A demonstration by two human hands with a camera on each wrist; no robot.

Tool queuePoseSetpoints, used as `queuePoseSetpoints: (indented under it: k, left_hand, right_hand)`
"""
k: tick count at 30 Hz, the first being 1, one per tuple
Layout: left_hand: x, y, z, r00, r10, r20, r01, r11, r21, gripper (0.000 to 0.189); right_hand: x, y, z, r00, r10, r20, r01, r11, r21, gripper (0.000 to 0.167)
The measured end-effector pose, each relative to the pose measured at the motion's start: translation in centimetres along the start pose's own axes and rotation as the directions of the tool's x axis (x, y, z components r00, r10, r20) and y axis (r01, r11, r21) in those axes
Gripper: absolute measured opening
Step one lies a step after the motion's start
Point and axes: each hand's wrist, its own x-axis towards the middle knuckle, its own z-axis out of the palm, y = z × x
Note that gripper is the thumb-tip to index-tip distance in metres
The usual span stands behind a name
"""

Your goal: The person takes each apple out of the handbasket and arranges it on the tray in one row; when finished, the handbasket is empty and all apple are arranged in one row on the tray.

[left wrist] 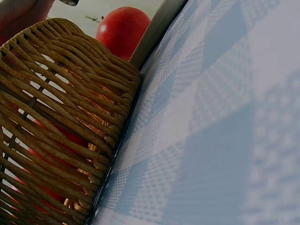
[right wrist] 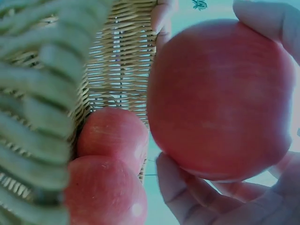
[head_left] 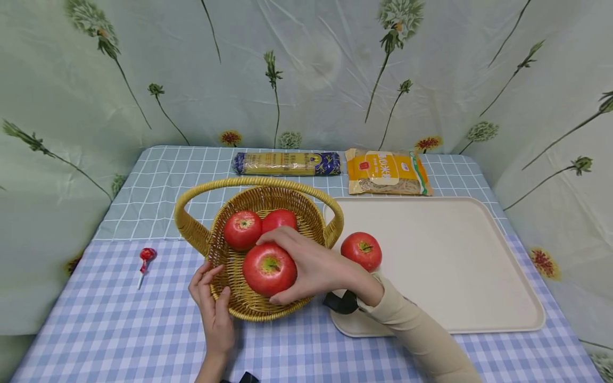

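Observation:
My right hand (head_left: 311, 263) grips a red apple (head_left: 269, 269) over the near part of the yellow wicker basket (head_left: 261, 316), thumb and fingers around its sides. In the right wrist view, that apple (right wrist: 220, 101) appears large beside the basket wall. Two more apples, one on the left (head_left: 242, 230) and one partly covered by my right hand (head_left: 280, 218), lie inside the basket. My left hand (head_left: 215, 314) holds the basket's near-left rim, fingertips bent over the edge. Another apple (head_left: 361, 251) sits on the left side of the beige tray (head_left: 450, 255).
The basket's arched handle (head_left: 258, 182) stands up across it. Behind are a long noodle packet (head_left: 287, 164) and an orange-and-clear noodle bag (head_left: 388, 173). A red lollipop (head_left: 146, 255) lies left on the checked tablecloth (head_left: 119, 319). A flowered curtain (head_left: 321, 80) encloses the table's back and sides.

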Motion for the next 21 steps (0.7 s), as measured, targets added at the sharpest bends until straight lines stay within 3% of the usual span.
queuePoseSetpoints:
  k: [12, 21]
  left_hand:
    - [-0.2, 0.1, 0.0, 1.000, -0.028, -0.001, 0.028, 1.000, 0.001, 0.037]
    - [-0.2, -0.1, -0.1, 1.000, -0.024, -0.004, 0.024, 1.000, 0.004, 0.037]
  right_hand:
    - [-1.9, -0.3, 0.4, 0.990, -0.028, -0.141, 0.043, 0.994, 0.101, 0.078]
    - [-3.9, -0.9, 0.3, 0.960, -0.024, -0.279, 0.061, 0.990, 0.125, 0.083]
